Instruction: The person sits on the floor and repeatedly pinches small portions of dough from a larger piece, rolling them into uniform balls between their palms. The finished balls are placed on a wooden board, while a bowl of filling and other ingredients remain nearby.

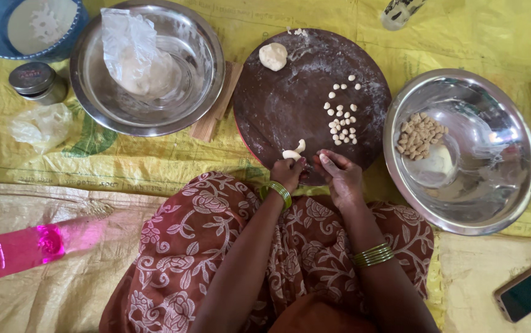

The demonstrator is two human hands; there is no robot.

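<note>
Dough strip: a short, pale, curled strip of soft dough [294,152] sits at the near edge of the round dark-brown wooden board [290,105], pinched in your left hand.
Left hand: your left hand [288,172], green bangles at the wrist, has its fingers curled shut around the strip's near end.
Right hand: your right hand [339,176] rests just beside it on the board's rim, fingers bent inward with the tips drawn together; whether they grip a bit of dough, you cannot tell.
Board: a scatter of small white dough pellets [342,120] lies right of centre, and a round pale dough ball [273,56] sits near the far edge, amid a dusting of flour.
Right of board: a wide shiny steel bowl [493,203] holds a heap of tan shaped pieces [421,134].
Left of board: a second steel bowl [92,92] holds a clear plastic bag of dough [136,55].
Ground: a yellow plastic sheet [154,163] lies under everything; a dark phone [526,292] lies at your right.
</note>
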